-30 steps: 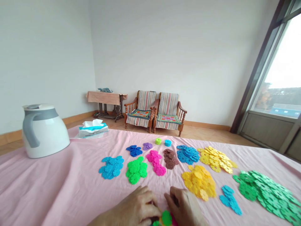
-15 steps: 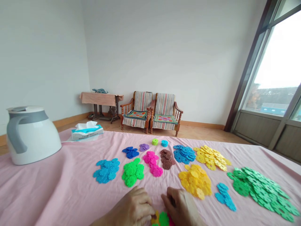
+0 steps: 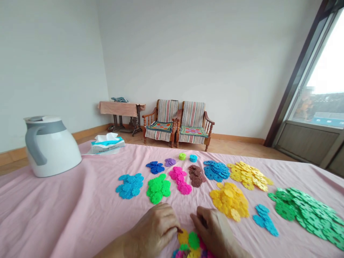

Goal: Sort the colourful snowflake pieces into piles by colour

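Note:
My left hand (image 3: pixel 158 225) is closed at the near edge of the table, fingers curled. A small bit of a brown snowflake disc (image 3: pixel 179 229) shows at its fingertips. My right hand (image 3: pixel 213 229) is curled too, its fingers bent under and partly hidden, resting beside a mixed pile of snowflake discs (image 3: pixel 193 240) in yellow, green, pink and other colours. The pile lies between the hands, cut off by the bottom edge. Beyond them are sorted heaps: bright green discs (image 3: pixel 158 190), pink discs (image 3: pixel 180 180), brown discs (image 3: pixel 196 176) and orange-yellow discs (image 3: pixel 229 200).
More heaps lie around: light blue discs (image 3: pixel 130 186), dark blue discs (image 3: pixel 155 167), blue discs (image 3: pixel 216 170), yellow discs (image 3: pixel 248 174) and green discs (image 3: pixel 309 213). A white-grey jug (image 3: pixel 55 150) and tissue box (image 3: pixel 107 144) stand left on the pink cloth (image 3: pixel 88 215). Two chairs stand beyond.
The view has shifted, so everything sits further right and slightly higher. More of the mixed pile shows. Both hands remain curled beside it.

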The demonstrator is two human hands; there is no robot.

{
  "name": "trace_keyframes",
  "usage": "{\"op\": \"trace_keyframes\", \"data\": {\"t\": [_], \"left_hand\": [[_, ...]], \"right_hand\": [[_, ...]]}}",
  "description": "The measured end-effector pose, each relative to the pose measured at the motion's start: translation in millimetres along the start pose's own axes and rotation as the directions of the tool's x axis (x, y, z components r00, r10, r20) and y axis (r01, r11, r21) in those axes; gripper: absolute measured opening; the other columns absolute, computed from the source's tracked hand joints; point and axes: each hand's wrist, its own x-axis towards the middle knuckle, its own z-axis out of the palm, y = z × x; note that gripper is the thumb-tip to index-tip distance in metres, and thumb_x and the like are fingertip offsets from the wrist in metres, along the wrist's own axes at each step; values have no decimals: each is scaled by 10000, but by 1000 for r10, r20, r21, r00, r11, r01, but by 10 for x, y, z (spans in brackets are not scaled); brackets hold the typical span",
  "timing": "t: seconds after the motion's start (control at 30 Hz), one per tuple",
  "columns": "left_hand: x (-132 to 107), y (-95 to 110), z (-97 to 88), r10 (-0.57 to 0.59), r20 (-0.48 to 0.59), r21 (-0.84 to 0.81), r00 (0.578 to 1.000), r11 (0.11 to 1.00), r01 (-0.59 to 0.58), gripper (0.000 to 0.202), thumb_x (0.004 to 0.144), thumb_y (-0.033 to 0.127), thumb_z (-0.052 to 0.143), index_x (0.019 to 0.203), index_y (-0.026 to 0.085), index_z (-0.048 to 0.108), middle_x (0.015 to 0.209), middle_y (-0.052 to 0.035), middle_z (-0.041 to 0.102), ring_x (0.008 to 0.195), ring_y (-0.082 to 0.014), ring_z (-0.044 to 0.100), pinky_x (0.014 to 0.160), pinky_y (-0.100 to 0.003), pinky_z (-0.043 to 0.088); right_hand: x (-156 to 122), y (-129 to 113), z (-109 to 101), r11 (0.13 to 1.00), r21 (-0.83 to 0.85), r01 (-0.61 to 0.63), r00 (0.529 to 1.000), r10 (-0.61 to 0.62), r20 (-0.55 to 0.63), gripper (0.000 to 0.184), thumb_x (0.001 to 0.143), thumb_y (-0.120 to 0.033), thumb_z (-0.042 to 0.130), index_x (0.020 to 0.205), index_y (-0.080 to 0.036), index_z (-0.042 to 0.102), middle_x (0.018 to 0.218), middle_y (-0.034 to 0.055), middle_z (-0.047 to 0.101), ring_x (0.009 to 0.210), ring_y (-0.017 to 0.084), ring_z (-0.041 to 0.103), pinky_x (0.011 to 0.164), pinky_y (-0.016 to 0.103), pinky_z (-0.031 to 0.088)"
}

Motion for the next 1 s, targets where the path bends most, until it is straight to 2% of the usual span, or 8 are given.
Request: {"op": "trace_keyframes", "data": {"t": [0.33, 0.6, 1.0], "left_hand": [[-22, -44, 28, -50, -15, -100, 999, 994, 48, 178, 873, 120, 468, 884, 199, 628, 823, -8, 664, 830, -150, 567, 832, -305, 395], [-6, -32, -13, -65, -8, -146, 998, 987, 63, 154, 889, 166, 471, 914, 185, 621, 841, -22, 669, 812, -152, 572, 774, -291, 411], [-8, -34, -8, -102, -6, -158, 995, 982, 100, 124, 871, 157, 506, 938, 187, 605, 852, -15, 656, 813, -148, 575, 760, -266, 412]], "right_hand": [[-19, -4, -13, 1000, 11, 0, 1000, 0, 21, 367, 887, -362, 371, 575, -192, 463, 527, -10, 555, 501, 101, 480, 493, 231, 215], [-11, -4, -48, 1000, -7, 0, 999, 1, 39, 374, 883, -390, 371, 579, -195, 469, 527, -9, 559, 498, 108, 485, 495, 244, 198], [-17, 15, -45, 1000, -9, 1, 999, 0, 47, 380, 890, -399, 355, 582, -194, 442, 537, -13, 562, 508, 106, 491, 500, 242, 197]]}}
